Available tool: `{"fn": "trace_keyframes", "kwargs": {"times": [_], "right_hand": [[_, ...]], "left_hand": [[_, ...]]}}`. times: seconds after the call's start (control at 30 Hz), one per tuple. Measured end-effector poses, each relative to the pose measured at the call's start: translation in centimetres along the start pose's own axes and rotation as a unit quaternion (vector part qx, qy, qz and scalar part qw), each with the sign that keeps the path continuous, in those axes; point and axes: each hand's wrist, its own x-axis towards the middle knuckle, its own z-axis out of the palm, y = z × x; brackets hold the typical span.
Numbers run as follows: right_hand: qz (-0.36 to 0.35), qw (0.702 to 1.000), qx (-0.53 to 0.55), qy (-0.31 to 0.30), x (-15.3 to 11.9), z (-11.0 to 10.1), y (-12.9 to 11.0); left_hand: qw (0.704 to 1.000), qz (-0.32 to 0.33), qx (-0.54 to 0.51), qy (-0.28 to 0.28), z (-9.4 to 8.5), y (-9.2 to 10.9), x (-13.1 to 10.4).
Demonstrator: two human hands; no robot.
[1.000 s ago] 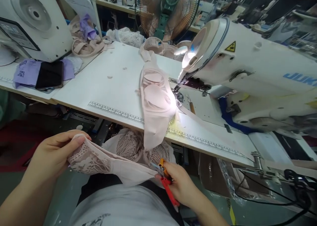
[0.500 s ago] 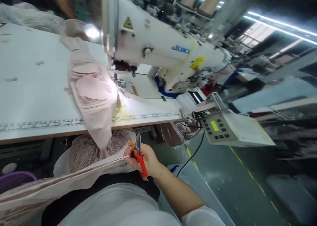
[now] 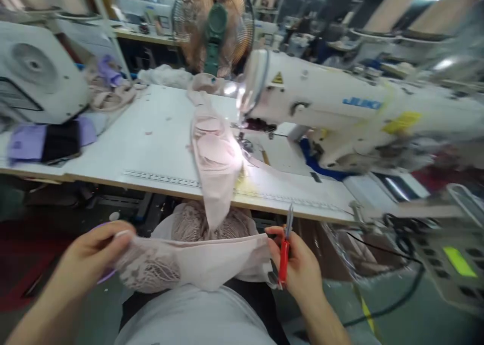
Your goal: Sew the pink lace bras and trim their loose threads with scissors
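Note:
Stretched across my lap is a pale pink bra piece (image 3: pixel 215 257) with lace at its left part. My left hand (image 3: pixel 96 249) pinches its left end between thumb and fingers. My right hand (image 3: pixel 300 264) grips the right end of its edge and also holds red-handled scissors (image 3: pixel 284 262), blades pointing up. Another pale pink bra (image 3: pixel 217 151) with cups lies on the sewing table, its lower part hanging over the front edge by the machine's needle area. Behind the held piece, more lace fabric (image 3: pixel 189 221) rests in my lap.
The white sewing machine (image 3: pixel 317 93) stands on the table (image 3: pixel 159 133) to the right. A fan (image 3: pixel 215 27) is behind. Purple and black fabric (image 3: pixel 60 138) lies at left near a white device (image 3: pixel 38 73). A control box (image 3: pixel 449 264) hangs lower right.
The view has swung left, showing the fan and left table. My left hand has come into view holding the bra piece, now spread between both hands. The scissors stay in my right hand.

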Motion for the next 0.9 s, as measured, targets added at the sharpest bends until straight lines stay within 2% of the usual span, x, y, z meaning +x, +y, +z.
{"fn": "trace_keyframes", "kwargs": {"times": [0.07, 0.13, 0.2, 0.23, 0.3, 0.4, 0.53, 0.67, 0.9], "right_hand": [[-0.053, 0.998, -0.017, -0.026, 0.4, 1.1, -0.1], [-0.154, 0.981, 0.017, -0.114, 0.5, 3.2, -1.2], [-0.245, 0.947, 0.044, -0.205, 0.6, 6.0, -2.6], [-0.270, 0.931, 0.046, -0.241, 0.7, 7.4, -3.3], [-0.290, 0.916, 0.028, -0.274, 1.0, 9.9, -4.2], [-0.303, 0.913, 0.001, -0.274, 1.4, 11.9, -4.6], [-0.308, 0.912, -0.012, -0.271, 2.3, 12.0, -4.6], [-0.272, 0.918, -0.052, -0.283, 3.0, 11.5, -4.9], [-0.270, 0.921, -0.071, -0.272, 3.7, 11.6, -4.4]], "left_hand": [[0.999, 0.029, -0.025, -0.022, 1.2, -0.1, 0.3], [0.997, 0.050, -0.039, -0.031, 2.5, -0.1, 1.0], [0.996, 0.065, -0.046, -0.036, 3.2, 0.0, 1.5], [0.995, 0.072, -0.049, -0.040, 3.4, 0.1, 1.6], [0.994, 0.082, -0.051, -0.044, 3.3, 0.2, 1.7], [0.994, 0.088, -0.050, -0.042, 2.8, 0.0, 1.7], [0.994, 0.091, -0.063, -0.020, 2.5, 0.0, 1.8], [0.991, 0.092, -0.091, -0.024, 2.8, 0.3, 1.9], [0.976, 0.019, -0.214, -0.042, 4.0, -0.5, 2.0]]}}
